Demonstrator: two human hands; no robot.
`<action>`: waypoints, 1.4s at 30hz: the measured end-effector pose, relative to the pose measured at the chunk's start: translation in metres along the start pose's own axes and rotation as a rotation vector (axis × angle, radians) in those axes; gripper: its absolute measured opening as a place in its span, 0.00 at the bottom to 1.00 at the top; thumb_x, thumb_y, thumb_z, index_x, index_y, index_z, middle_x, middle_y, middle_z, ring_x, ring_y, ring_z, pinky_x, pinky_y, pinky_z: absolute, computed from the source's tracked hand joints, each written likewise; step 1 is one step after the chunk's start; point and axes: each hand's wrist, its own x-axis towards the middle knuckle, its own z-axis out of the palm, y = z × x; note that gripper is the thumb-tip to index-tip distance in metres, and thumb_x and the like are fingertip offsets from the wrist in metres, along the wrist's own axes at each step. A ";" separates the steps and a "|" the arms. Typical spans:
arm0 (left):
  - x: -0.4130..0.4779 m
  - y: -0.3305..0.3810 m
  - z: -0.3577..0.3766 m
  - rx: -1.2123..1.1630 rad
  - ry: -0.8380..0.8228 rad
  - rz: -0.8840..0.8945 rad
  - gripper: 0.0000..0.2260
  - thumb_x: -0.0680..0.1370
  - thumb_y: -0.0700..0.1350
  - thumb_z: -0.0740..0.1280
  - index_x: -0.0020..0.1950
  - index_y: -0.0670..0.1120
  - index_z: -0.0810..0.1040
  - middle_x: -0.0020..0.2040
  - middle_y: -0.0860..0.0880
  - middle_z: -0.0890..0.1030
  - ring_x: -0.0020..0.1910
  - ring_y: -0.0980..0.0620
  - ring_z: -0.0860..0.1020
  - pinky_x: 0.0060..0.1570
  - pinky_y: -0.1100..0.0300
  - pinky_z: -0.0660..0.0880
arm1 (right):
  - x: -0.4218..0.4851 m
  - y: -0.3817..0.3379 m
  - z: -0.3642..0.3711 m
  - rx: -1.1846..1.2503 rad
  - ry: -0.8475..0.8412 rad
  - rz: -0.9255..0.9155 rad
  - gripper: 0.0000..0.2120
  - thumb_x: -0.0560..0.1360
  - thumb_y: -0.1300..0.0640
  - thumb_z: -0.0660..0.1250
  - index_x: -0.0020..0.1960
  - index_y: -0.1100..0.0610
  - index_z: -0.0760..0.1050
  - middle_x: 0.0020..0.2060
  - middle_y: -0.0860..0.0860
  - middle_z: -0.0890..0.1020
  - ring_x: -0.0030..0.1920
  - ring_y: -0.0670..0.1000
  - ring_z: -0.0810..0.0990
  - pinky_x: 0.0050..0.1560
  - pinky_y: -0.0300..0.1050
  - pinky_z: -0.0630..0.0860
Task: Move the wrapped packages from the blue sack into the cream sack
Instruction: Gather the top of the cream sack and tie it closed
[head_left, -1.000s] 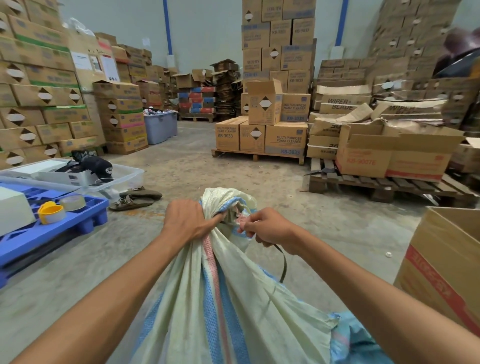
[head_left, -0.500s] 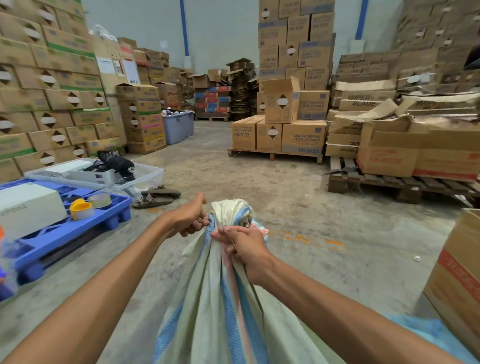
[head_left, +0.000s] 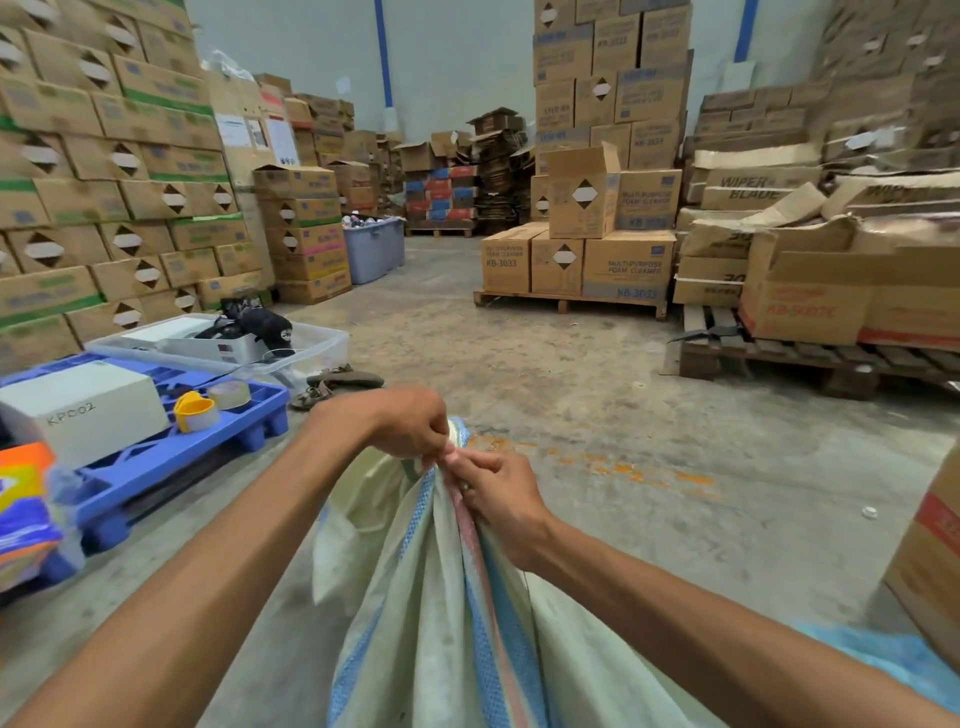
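The cream sack (head_left: 431, 613), woven with blue and pink stripes, stands in front of me with its neck gathered tight. My left hand (head_left: 400, 422) grips the bunched top of the sack from the left. My right hand (head_left: 498, 493) grips the neck just below and to the right, fingers curled round the fabric. A corner of the blue sack (head_left: 893, 660) shows on the floor at the lower right, under my right forearm. No wrapped packages are visible; the cream sack's contents are hidden.
A blue plastic pallet (head_left: 156, 457) at left carries a white box, tape rolls and a colourful pack. A clear bin (head_left: 311, 348) and sandals (head_left: 337, 382) lie beyond it. A cardboard box (head_left: 930, 561) stands close at right. Stacked cartons on pallets ring the concrete floor (head_left: 597, 405).
My hands have drawn together at the sack's neck, the left now on top and the right just below. The view has shifted left, showing more of the blue pallet.
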 end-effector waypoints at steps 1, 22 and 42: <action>0.001 0.004 -0.004 0.016 -0.021 -0.004 0.17 0.80 0.49 0.63 0.31 0.49 0.78 0.31 0.52 0.76 0.31 0.55 0.71 0.35 0.59 0.68 | -0.002 -0.001 -0.002 -0.032 -0.013 0.004 0.09 0.81 0.62 0.65 0.54 0.62 0.84 0.27 0.43 0.80 0.24 0.38 0.73 0.28 0.28 0.69; 0.067 0.038 0.056 -1.023 0.231 0.095 0.16 0.85 0.51 0.56 0.47 0.44 0.77 0.36 0.49 0.76 0.29 0.60 0.71 0.38 0.60 0.69 | -0.016 -0.041 -0.052 -0.164 0.162 0.198 0.11 0.81 0.59 0.64 0.45 0.58 0.84 0.32 0.48 0.75 0.20 0.43 0.67 0.20 0.35 0.60; 0.077 0.060 0.056 -0.663 0.302 0.215 0.16 0.71 0.55 0.74 0.57 0.62 0.77 0.26 0.54 0.65 0.27 0.56 0.63 0.32 0.57 0.58 | -0.006 -0.079 -0.111 -0.431 0.053 0.536 0.14 0.78 0.60 0.55 0.35 0.55 0.70 0.26 0.47 0.62 0.20 0.45 0.54 0.19 0.35 0.50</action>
